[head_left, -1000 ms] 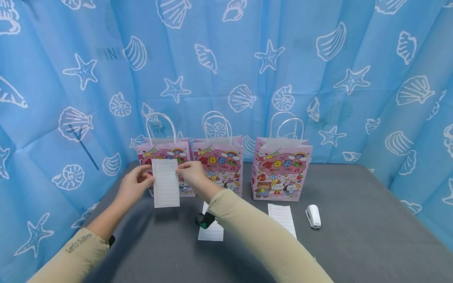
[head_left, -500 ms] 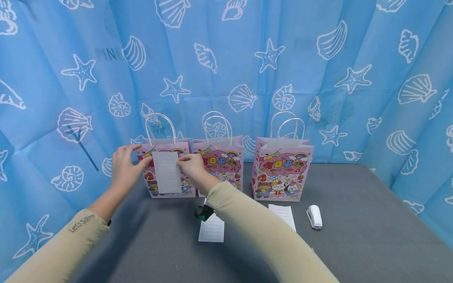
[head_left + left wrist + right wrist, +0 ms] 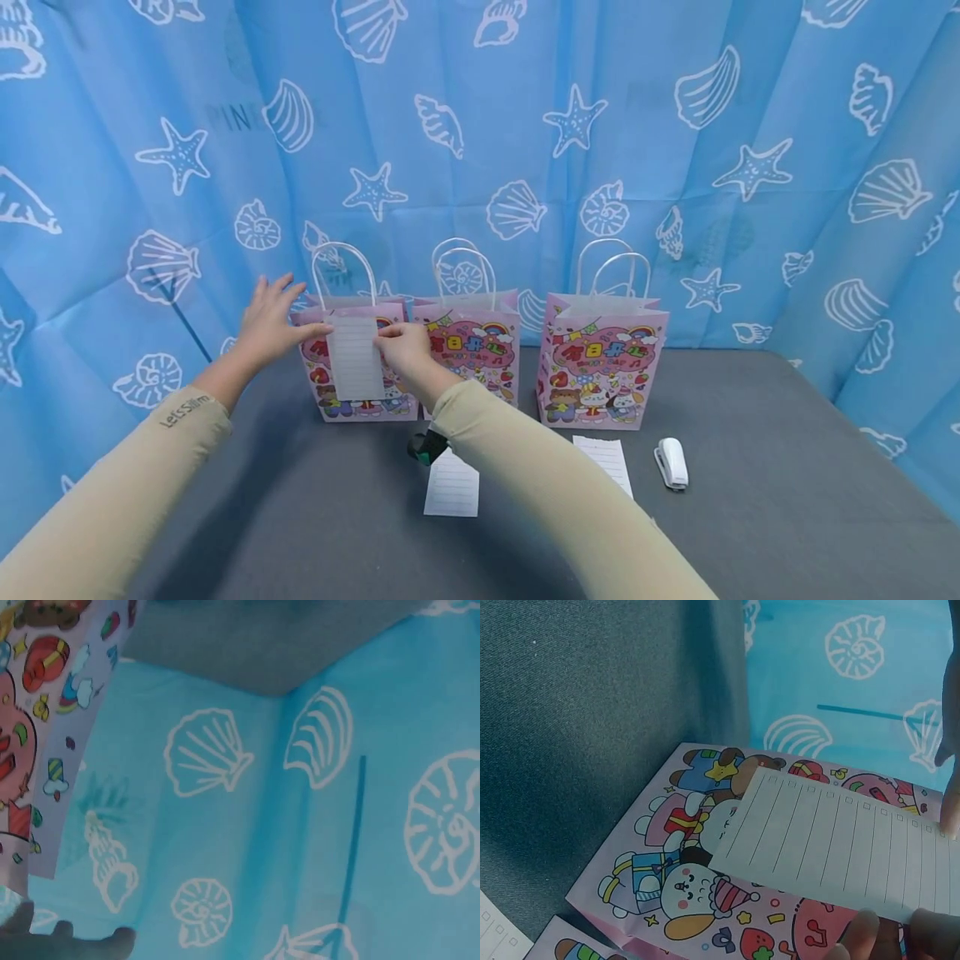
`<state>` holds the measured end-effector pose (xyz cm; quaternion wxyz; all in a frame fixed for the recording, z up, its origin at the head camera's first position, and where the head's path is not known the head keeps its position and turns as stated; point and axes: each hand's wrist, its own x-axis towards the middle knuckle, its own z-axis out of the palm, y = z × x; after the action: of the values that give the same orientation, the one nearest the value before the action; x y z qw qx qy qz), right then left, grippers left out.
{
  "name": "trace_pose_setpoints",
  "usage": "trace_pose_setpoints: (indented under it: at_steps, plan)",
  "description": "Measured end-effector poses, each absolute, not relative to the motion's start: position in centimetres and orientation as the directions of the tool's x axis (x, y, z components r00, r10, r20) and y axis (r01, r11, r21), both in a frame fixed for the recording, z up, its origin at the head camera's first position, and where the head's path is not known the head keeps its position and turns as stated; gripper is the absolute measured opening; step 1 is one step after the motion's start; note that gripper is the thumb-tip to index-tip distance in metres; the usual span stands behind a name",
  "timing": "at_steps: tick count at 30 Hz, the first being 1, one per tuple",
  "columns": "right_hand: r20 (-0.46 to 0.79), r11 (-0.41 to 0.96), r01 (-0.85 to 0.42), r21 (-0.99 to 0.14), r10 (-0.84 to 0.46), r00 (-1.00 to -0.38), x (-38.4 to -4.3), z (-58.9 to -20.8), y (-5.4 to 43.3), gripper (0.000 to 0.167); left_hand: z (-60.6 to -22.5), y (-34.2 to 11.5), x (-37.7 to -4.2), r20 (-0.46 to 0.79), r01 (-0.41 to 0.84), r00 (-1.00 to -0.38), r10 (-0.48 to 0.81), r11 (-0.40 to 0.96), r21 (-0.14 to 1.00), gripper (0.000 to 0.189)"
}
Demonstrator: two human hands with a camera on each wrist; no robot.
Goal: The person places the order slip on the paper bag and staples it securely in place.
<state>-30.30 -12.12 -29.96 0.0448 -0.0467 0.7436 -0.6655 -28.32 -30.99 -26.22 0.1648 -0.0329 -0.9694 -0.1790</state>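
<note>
A lined paper slip (image 3: 357, 358) stands upright in front of the left pink gift bag (image 3: 318, 367), overlapping its printed front. My right hand (image 3: 408, 350) pinches the slip's right edge near the top. On the other side my left hand (image 3: 273, 325) has its fingers spread beside the bag, the thumb tip at the slip's upper left edge. The right wrist view shows the lined slip (image 3: 810, 840) close over the bag's cartoon print. In the left wrist view, fingertips (image 3: 112, 946) show at the bottom left, near the bag's side (image 3: 67, 750).
A middle gift bag (image 3: 510, 367) and a right gift bag (image 3: 600, 367) stand along the back. Two more lined slips lie on the grey table (image 3: 750, 433), one slip (image 3: 452, 492) partly under my right forearm. A white stapler (image 3: 672, 463) lies at the right. Behind hangs a blue curtain (image 3: 465, 192).
The slip has moved up and back against the left bag's front. My left hand has let go its pinch and spread its fingers upward, while the right keeps hold.
</note>
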Motion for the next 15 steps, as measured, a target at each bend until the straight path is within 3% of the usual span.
trace_pose_setpoints:
  at_steps: [7, 15]
  plan:
    - [-0.010, 0.108, -0.001, -0.994, -0.102, -0.995, -30.6, -30.0, -12.6, 0.012, -25.8, -31.4, -29.7, 0.189, 0.079, -0.982, 0.003, 0.916, 0.394, 0.081]
    - [0.008, 0.149, -0.022, -0.989, -0.094, -0.996, -30.9, -29.8, -12.9, 0.011, -25.6, -31.1, -30.6, 0.202, 0.095, -0.979, 0.011, 0.906, 0.413, 0.065]
